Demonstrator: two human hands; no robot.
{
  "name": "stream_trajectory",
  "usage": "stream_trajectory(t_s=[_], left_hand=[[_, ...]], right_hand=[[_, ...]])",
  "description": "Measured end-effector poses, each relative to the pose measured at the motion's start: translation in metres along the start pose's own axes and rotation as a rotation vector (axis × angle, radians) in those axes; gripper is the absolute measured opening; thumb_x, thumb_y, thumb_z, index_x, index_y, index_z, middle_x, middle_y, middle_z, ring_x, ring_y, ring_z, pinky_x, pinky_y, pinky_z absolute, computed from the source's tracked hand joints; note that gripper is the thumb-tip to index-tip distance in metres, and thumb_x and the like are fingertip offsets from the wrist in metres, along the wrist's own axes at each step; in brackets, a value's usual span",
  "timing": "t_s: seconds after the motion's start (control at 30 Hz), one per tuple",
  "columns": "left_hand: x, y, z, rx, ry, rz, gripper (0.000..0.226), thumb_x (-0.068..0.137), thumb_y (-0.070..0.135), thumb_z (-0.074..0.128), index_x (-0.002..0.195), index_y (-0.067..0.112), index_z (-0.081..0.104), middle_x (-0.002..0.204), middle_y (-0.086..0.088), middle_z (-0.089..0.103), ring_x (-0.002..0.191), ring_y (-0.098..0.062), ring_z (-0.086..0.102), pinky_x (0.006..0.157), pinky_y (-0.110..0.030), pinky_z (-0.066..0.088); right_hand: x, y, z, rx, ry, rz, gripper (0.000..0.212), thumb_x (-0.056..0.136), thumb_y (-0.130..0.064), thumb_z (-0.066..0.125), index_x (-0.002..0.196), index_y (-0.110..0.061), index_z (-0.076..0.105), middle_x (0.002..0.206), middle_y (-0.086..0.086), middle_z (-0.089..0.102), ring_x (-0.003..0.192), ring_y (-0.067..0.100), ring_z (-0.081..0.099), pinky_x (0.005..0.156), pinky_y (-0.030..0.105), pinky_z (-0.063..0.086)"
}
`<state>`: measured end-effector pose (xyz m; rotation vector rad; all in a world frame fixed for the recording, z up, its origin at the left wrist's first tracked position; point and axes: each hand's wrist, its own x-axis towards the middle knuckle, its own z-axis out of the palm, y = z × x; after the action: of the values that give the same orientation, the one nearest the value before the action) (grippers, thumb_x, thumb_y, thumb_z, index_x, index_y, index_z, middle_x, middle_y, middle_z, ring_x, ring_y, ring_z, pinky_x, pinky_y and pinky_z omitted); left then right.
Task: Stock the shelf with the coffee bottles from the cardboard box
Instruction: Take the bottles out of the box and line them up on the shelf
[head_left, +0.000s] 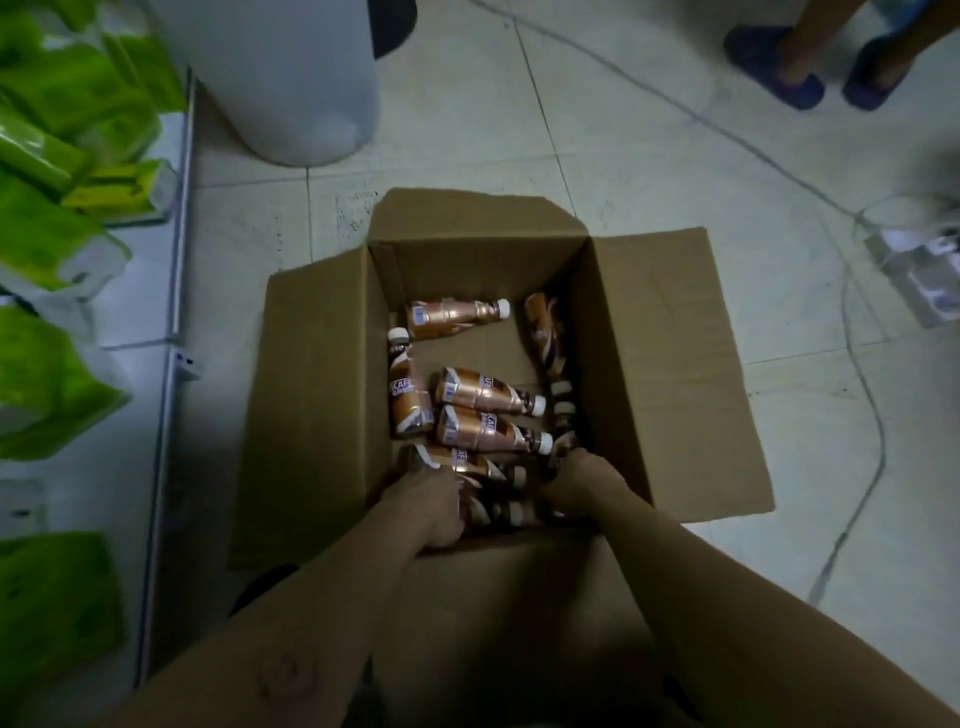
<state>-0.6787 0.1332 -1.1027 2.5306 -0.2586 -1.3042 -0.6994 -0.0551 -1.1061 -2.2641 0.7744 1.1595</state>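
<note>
While both hands reach into the cardboard box (322, 395), left hand (428, 506) and right hand (582, 483) each close around a lying coffee bottle (480, 465); further bottles (488, 395) lie loose.

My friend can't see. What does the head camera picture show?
Two bare hands, left hand and right hand, reach into an open cardboard box on a tiled floor, onto coffee bottles lying on their sides. Green packages fill a white shelf on the left.
</note>
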Motion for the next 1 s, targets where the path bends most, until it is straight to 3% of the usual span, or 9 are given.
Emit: stream_trajectory(t_s=[0.07,0.2,0.37,0.47,0.57,0.73,0.83,0.9,1.0], left_hand=[[0.017,-0.009,0.011,-0.02,-0.075,-0.025,0.07,0.077,0.061,0.059,0.14,0.037,0.04,0.149,-0.003,0.035,0.126,-0.025,0.044,0.108,-0.039,0.038],[0.045,-0.027,0.029,0.14,-0.173,-0.079,0.068,0.087,0.036,0.063,0.146,0.02,0.033,0.149,-0.006,0.039,0.132,-0.025,0.042,0.11,-0.037,0.035],[0.058,-0.023,0.036,0.287,-0.15,-0.048,0.043,0.088,0.027,0.063,0.129,0.017,0.052,0.132,-0.007,0.052,0.117,-0.024,0.051,0.1,-0.037,0.042],[0.058,-0.016,0.031,0.28,-0.151,-0.052,0.041,0.09,0.043,0.058,0.122,0.017,0.056,0.125,-0.005,0.056,0.111,-0.023,0.054,0.095,-0.035,0.044],[0.053,-0.009,0.025,0.235,-0.121,-0.084,0.064,0.081,0.072,0.051,0.114,0.018,0.059,0.116,-0.004,0.06,0.104,-0.021,0.057,0.09,-0.035,0.046],[0.022,0.009,0.0,0.161,-0.036,-0.088,0.068,0.075,0.074,0.054,0.111,0.016,0.06,0.107,-0.001,0.061,0.093,-0.016,0.057,0.08,-0.03,0.048],[-0.01,0.023,-0.028,0.096,0.061,-0.073,0.06,0.078,0.068,0.053,0.106,0.016,0.064,0.103,-0.002,0.062,0.09,-0.018,0.058,0.074,-0.029,0.045],[-0.038,0.033,-0.05,0.048,0.124,-0.059,0.049,0.082,0.054,0.061,0.109,0.013,0.059,0.11,-0.004,0.063,0.092,-0.02,0.058,0.075,-0.029,0.044],[-0.08,0.045,-0.078,-0.118,0.253,-0.032,0.062,0.075,0.046,0.074,0.123,0.015,0.052,0.118,-0.006,0.062,0.098,-0.021,0.06,0.076,-0.028,0.047]], right_hand=[[0.016,0.002,0.008,0.023,-0.026,0.077,0.077,0.079,-0.035,0.072,0.142,-0.009,0.035,0.137,0.014,0.048,0.125,0.031,0.048,0.104,0.042,0.041],[0.047,0.005,0.021,-0.048,0.009,0.134,0.082,0.079,-0.034,0.072,0.145,-0.008,0.03,0.139,0.015,0.045,0.125,0.03,0.049,0.1,0.04,0.043],[0.069,0.006,0.035,-0.021,-0.024,0.134,0.095,0.078,-0.037,0.073,0.152,-0.016,0.017,0.148,0.014,0.033,0.13,0.03,0.044,0.1,0.04,0.042],[0.073,0.008,0.031,-0.027,-0.047,0.149,0.098,0.079,-0.037,0.072,0.153,-0.014,0.013,0.152,0.017,0.026,0.131,0.033,0.042,0.101,0.04,0.041],[0.06,0.003,0.021,-0.048,0.001,0.136,0.093,0.083,-0.029,0.07,0.152,-0.011,0.011,0.15,0.019,0.025,0.132,0.035,0.04,0.104,0.042,0.04],[0.023,-0.004,-0.002,0.095,0.058,0.218,0.085,0.082,-0.03,0.071,0.146,-0.007,0.02,0.14,0.016,0.045,0.127,0.034,0.048,0.103,0.043,0.044],[-0.019,-0.008,-0.032,0.161,0.121,0.127,0.083,0.092,-0.028,0.061,0.15,-0.002,0.009,0.147,0.021,0.033,0.134,0.037,0.038,0.107,0.042,0.037],[-0.051,-0.008,-0.051,0.25,0.211,0.071,0.083,0.089,-0.033,0.065,0.149,-0.002,0.018,0.145,0.021,0.038,0.133,0.037,0.041,0.109,0.041,0.037],[-0.103,-0.013,-0.073,0.392,0.3,-0.114,0.092,0.075,-0.027,0.08,0.148,-0.013,0.025,0.141,0.017,0.044,0.128,0.037,0.049,0.107,0.045,0.042]])
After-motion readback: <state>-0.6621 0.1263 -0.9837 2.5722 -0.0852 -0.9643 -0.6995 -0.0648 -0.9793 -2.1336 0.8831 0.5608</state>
